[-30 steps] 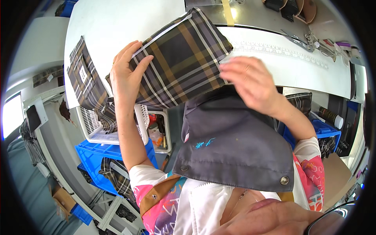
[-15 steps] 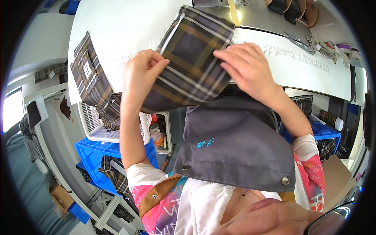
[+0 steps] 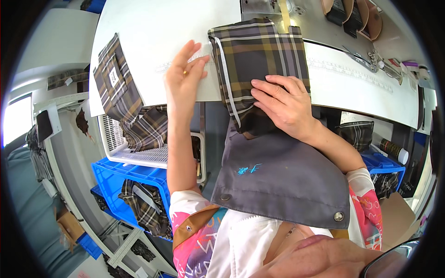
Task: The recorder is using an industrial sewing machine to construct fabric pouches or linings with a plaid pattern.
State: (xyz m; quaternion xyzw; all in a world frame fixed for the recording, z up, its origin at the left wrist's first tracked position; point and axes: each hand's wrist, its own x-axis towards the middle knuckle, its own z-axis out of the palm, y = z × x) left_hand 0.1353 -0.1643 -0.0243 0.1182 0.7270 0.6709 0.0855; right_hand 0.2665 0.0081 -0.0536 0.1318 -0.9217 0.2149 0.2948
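Note:
A dark plaid fabric piece (image 3: 245, 60), with brown, yellow and white stripes, lies at the front edge of the white table, its lower part hanging over my grey apron (image 3: 282, 171). A white strip (image 3: 225, 78) runs down its left side. My right hand (image 3: 287, 106) rests on the lower right of the fabric with its fingers stretched out. Left of the fabric and apart from it, my left hand (image 3: 183, 76) is raised, fingers spread; a small gold-coloured spot shows by its fingers. Another plaid piece with a white label (image 3: 115, 76) lies at the table's left edge.
A white basket (image 3: 113, 150) holding plaid cloth sits on a blue crate (image 3: 104, 178) below left. Rulers are marked or laid along the table (image 3: 352, 69). Scissors (image 3: 359, 58) lie back right, near a metal machine plate (image 3: 310, 25). Another blue crate (image 3: 389, 164) stands at right.
My left hand has let go of the fabric and moved away from it. The fabric has turned more upright and lies lower on the table; my right hand now rests flat on it.

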